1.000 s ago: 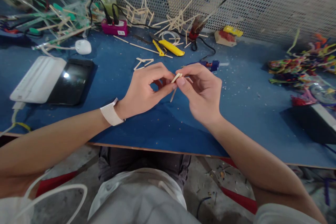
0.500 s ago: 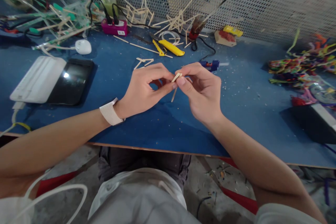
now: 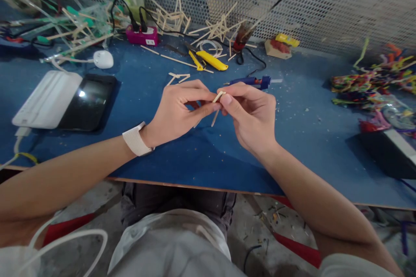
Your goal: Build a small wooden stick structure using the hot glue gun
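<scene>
Two hands at a blue workbench [image 3: 302,138], seen from above. The left hand [image 3: 182,108] pinches a short pale wooden stick [image 3: 218,96] between thumb and forefinger; the right hand [image 3: 251,112] pinches the same piece from the other side, so that the fingertips nearly meet. The piece is held over the bench near its front edge. A thin stick [image 3: 215,118] slants down beneath the fingers; from here it is hard to tell whether the two are joined. Just beyond the right hand lies a blue glue gun [image 3: 242,81]; beyond the left, a small stick frame [image 3: 178,77]. Farther back: a yellow cutter [image 3: 212,60], a pink power adapter [image 3: 142,36] and open stick structures [image 3: 222,28] near the perforated metal screen [image 3: 312,4].
</scene>
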{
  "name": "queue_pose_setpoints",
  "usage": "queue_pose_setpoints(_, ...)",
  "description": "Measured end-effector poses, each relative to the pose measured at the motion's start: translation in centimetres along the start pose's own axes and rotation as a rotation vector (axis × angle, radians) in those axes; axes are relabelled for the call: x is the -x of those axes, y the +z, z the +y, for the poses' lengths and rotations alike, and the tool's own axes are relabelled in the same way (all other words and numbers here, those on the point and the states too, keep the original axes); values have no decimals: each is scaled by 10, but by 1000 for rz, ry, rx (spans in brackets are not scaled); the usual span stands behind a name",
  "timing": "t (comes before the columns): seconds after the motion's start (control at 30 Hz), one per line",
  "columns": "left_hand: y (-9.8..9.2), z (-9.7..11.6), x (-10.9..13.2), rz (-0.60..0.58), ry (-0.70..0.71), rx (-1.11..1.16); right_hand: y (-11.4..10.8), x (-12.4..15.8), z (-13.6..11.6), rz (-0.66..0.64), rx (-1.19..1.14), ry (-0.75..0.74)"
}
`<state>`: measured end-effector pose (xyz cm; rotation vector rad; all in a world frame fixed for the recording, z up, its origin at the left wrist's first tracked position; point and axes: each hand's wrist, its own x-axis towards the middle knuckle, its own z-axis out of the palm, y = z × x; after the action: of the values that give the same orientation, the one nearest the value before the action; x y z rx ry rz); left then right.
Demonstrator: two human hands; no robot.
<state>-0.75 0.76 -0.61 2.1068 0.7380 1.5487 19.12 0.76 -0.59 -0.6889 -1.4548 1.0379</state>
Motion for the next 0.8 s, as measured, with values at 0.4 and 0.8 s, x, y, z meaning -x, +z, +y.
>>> queue_pose_setpoints(0.4,-1,2,0,-27,-1,12,-2,1,-6,-9,-24,64)
queue_pose_setpoints(0.8,1,-2,0,-28,-8,-39,-3,1,-4,12,77,56)
